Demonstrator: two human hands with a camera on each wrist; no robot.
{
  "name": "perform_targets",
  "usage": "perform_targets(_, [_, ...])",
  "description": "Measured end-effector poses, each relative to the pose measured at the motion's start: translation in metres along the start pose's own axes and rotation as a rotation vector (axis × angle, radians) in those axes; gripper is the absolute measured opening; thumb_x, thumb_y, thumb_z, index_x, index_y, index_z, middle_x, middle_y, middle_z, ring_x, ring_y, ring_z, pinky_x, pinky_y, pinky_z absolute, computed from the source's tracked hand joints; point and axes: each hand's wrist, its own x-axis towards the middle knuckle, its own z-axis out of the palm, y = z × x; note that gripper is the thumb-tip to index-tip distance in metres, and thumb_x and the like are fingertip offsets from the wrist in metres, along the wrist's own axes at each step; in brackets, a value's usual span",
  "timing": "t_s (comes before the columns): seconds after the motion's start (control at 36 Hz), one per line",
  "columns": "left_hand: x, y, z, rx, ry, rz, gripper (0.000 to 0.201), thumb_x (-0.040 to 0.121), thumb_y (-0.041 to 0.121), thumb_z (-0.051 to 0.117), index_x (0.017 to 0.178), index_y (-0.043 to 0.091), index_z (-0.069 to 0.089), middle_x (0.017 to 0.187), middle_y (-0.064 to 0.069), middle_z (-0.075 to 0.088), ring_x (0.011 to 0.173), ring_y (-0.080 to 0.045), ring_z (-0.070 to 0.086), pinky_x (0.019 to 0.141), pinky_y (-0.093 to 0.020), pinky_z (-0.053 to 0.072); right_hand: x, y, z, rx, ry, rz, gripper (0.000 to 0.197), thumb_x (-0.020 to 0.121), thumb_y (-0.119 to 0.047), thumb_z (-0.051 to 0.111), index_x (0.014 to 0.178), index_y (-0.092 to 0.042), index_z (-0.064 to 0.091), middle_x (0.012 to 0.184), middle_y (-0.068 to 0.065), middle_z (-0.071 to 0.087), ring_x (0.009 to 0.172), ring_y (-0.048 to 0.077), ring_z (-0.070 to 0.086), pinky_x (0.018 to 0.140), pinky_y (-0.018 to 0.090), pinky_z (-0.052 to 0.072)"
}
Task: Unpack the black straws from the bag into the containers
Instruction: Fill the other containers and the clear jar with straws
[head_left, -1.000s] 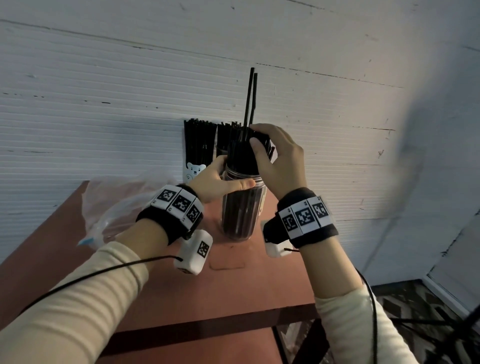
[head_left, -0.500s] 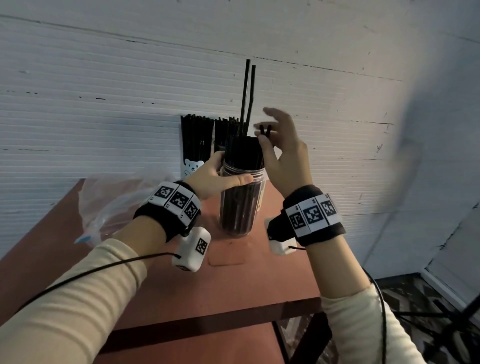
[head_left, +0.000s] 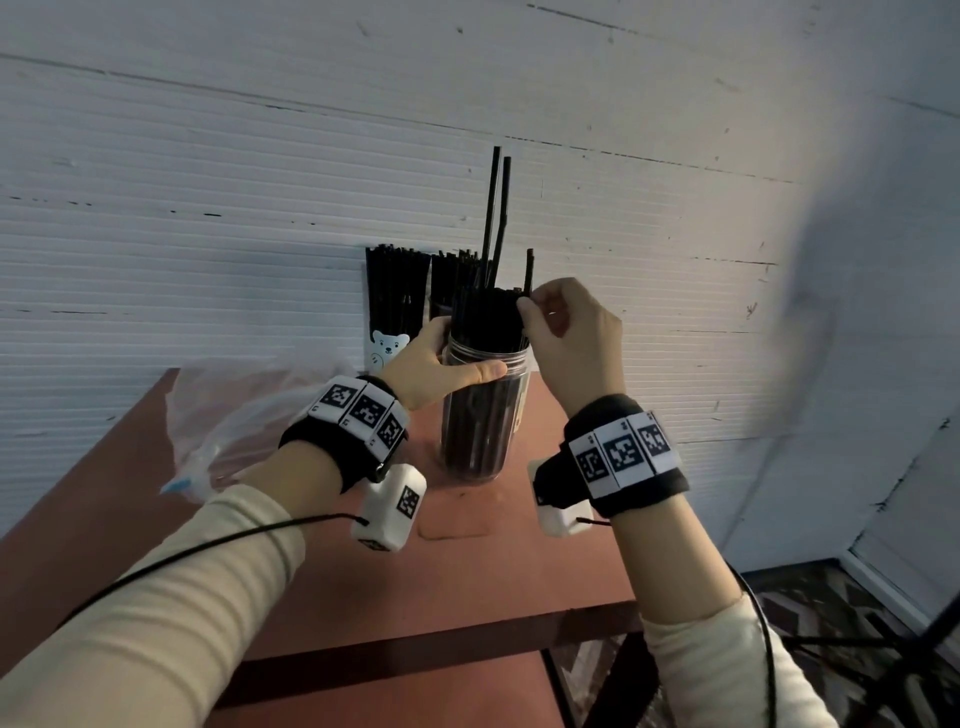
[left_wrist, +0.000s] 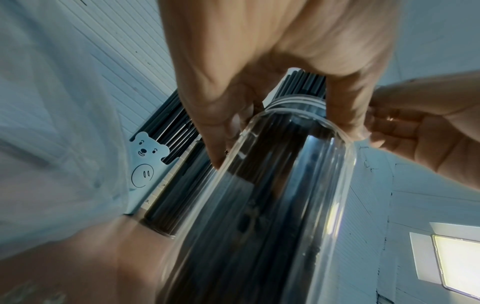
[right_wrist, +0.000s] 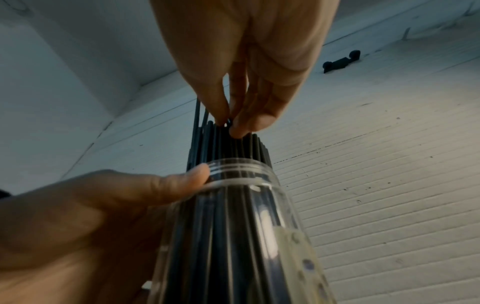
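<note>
Right hand (head_left: 574, 338) thumb and fingertips (right_wrist: 240, 128) pinch one straw (head_left: 529, 273) at top of packed bunch. Left hand (head_left: 434, 364) wraps neck of clear jar (head_left: 480, 415), thumb across front. Jar upright on red-brown table (head_left: 519, 571), crammed with black straws (head_left: 488, 317); two stick up taller. Behind it, bear-print holder (head_left: 387, 348) against wall, also full. Crumpled plastic bag (head_left: 234, 415) left of jar.

The right hand (right_wrist: 249, 67) pinches a black straw (right_wrist: 229, 123) atop the bundle packed in the clear plastic jar (right_wrist: 249, 236), whose threaded neck the left hand (right_wrist: 85, 222) grips.
</note>
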Motion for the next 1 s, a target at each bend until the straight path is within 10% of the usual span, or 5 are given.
perform_targets(0.25, [0.001, -0.002, 0.0, -0.003, -0.008, 0.009, 0.083, 0.075, 0.038, 0.079, 0.144, 0.019, 0.036, 0.135, 0.008, 0.052, 0.123, -0.008, 0.05, 0.106, -0.028, 0.038, -0.001, 0.0, -0.001, 0.003, -0.021, 0.018, 0.006, 0.087, -0.011, 0.061, 0.091, -0.013, 0.066, 0.082, -0.002, 0.068, 0.075, 0.013, 0.065, 0.069, 0.019, 0.05])
perform_targets(0.75, [0.001, 0.002, -0.002, -0.034, -0.04, 0.031, 0.107, 0.055, 0.053, 0.087, 0.142, 0.015, 0.038, 0.131, 0.006, 0.057, 0.12, -0.007, 0.055, 0.106, -0.029, 0.041, -0.009, 0.005, -0.008, -0.072, -0.121, 0.099, 0.005, 0.084, -0.012, 0.061, 0.083, -0.013, 0.066, 0.07, -0.009, 0.061, 0.065, 0.001, 0.055, 0.059, 0.003, 0.039])
perform_targets(0.89, [0.003, 0.004, -0.005, 0.008, -0.067, 0.018, 0.094, 0.068, 0.044, 0.081, 0.145, 0.015, 0.034, 0.135, 0.004, 0.055, 0.122, -0.009, 0.053, 0.108, -0.03, 0.04, 0.005, 0.001, -0.009, -0.007, -0.056, 0.105, 0.009, 0.088, -0.016, 0.061, 0.084, -0.013, 0.069, 0.076, -0.002, 0.071, 0.074, 0.01, 0.065, 0.068, 0.014, 0.048])
perform_targets(1.0, [0.005, 0.0, -0.005, 0.002, -0.069, 0.009, 0.085, 0.075, 0.037, 0.079, 0.145, 0.018, 0.035, 0.134, 0.007, 0.056, 0.121, -0.008, 0.053, 0.107, -0.029, 0.039, 0.009, -0.003, -0.008, -0.022, -0.076, 0.098, 0.004, 0.085, -0.016, 0.066, 0.086, -0.013, 0.069, 0.074, -0.006, 0.066, 0.069, 0.003, 0.059, 0.064, 0.003, 0.042])
